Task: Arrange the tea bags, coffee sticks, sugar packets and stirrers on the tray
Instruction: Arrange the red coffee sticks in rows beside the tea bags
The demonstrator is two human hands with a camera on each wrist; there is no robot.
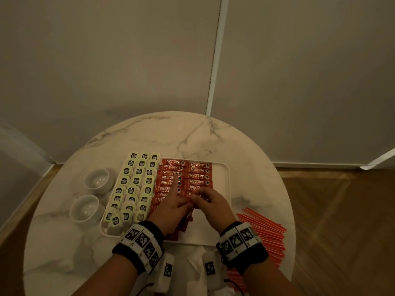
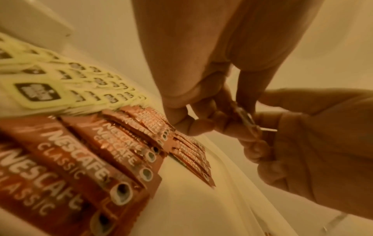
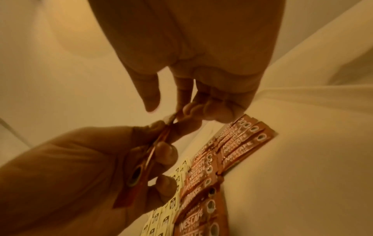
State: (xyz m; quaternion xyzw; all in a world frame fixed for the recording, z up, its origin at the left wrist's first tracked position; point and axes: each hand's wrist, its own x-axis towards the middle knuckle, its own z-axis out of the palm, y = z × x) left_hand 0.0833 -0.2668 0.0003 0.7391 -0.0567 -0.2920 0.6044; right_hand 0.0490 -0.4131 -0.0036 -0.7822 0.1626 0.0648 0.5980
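Both hands [image 1: 192,205] (fingers curled) around coffee sticks [image 3: 141,169]

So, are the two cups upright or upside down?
Upright: the head view shows the open, empty insides of both cups, left of the tray.

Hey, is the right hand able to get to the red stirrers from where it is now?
Probably yes, but not free: the right hand is pinching coffee sticks held in the left hand. The stirrers lie uncovered on the table just right of the tray, nothing between.
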